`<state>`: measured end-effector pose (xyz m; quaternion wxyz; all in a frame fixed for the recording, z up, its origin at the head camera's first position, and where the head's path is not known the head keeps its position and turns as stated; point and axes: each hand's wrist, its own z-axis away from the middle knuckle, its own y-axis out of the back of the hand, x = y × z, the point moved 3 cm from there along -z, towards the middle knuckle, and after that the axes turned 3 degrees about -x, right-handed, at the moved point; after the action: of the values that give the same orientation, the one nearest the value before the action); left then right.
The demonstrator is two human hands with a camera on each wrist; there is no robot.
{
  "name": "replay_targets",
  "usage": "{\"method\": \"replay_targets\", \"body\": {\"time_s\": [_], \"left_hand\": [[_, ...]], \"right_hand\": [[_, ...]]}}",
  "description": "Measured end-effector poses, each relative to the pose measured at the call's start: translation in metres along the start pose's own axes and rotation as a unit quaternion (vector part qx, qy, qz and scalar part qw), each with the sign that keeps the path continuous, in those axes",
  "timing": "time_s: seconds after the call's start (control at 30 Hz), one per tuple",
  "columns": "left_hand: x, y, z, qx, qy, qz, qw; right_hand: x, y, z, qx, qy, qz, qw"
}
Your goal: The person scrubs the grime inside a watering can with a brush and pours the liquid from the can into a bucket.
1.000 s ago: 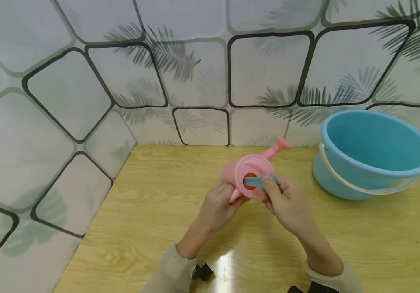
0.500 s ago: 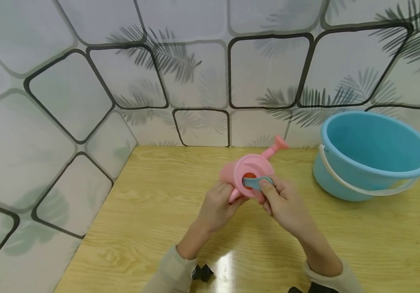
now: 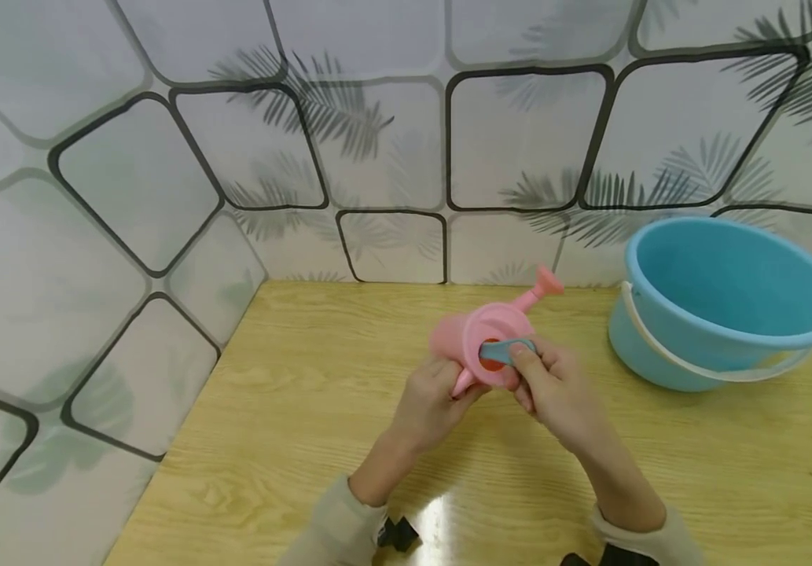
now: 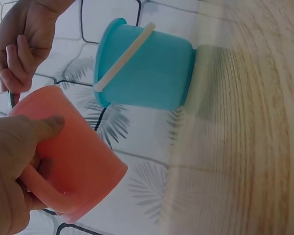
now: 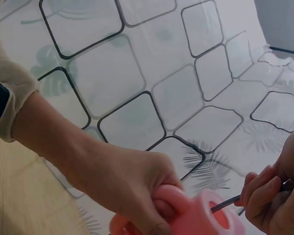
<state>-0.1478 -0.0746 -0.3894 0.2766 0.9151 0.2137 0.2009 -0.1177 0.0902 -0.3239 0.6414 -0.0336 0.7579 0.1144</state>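
In the head view, a pink watering can [image 3: 450, 338] is held above the table, tilted so that its round mouth faces the camera. My left hand [image 3: 425, 405] grips its handle, and in the left wrist view the thumb lies along the can's side [image 4: 83, 152]. My right hand [image 3: 563, 393] pinches a flat blue handle [image 3: 499, 352] whose other end goes into the can's mouth. What that end looks like is hidden. Something orange-red [image 3: 494, 366] shows inside the opening around the handle. The spout [image 3: 545, 283] points away to the upper right.
A light blue bucket [image 3: 688, 362] with a white carry handle [image 3: 674, 359] stands at the right, near the back wall. Beneath the hands is a yellowish wood-grain table [image 3: 292, 409]. Patterned walls [image 3: 391, 157] border it at the back and left.
The blue handle and my right hand have shifted slightly at the can's mouth. Both hands keep their hold. The whole head view has moved a little.
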Motion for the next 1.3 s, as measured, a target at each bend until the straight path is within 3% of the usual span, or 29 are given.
{"method": "replay_targets", "body": {"time_s": [0.2,0.43,0.6,0.7,0.93,1.17,1.3], "left_hand": [[0.0,0.002,0.0,0.01,0.027,-0.001,0.9996],[0.006,-0.005,0.001,0.01,0.014,-0.01,0.9998],[0.007,-0.004,0.001,-0.001,0.027,-0.008,0.9996],[0.007,-0.001,0.0,-0.007,0.035,-0.005,0.9993],[0.01,0.0,-0.002,-0.005,0.018,-0.008,0.9998],[0.007,0.0,0.001,-0.019,0.049,0.011,0.9985],[0.007,0.0,0.001,-0.015,0.05,0.013,0.9986]], "right_hand": [[-0.006,0.009,0.005,0.022,0.005,0.004,0.9997],[0.008,-0.004,-0.006,0.005,-0.031,0.025,0.9992],[0.005,0.008,-0.004,0.0,0.01,-0.025,0.9996],[0.001,0.014,-0.001,0.001,0.024,-0.03,0.9993],[0.007,0.003,-0.006,-0.018,-0.027,0.005,0.9995],[-0.004,0.017,0.003,-0.005,0.048,-0.055,0.9973],[-0.002,0.01,0.002,-0.018,0.018,-0.021,0.9995]]}}
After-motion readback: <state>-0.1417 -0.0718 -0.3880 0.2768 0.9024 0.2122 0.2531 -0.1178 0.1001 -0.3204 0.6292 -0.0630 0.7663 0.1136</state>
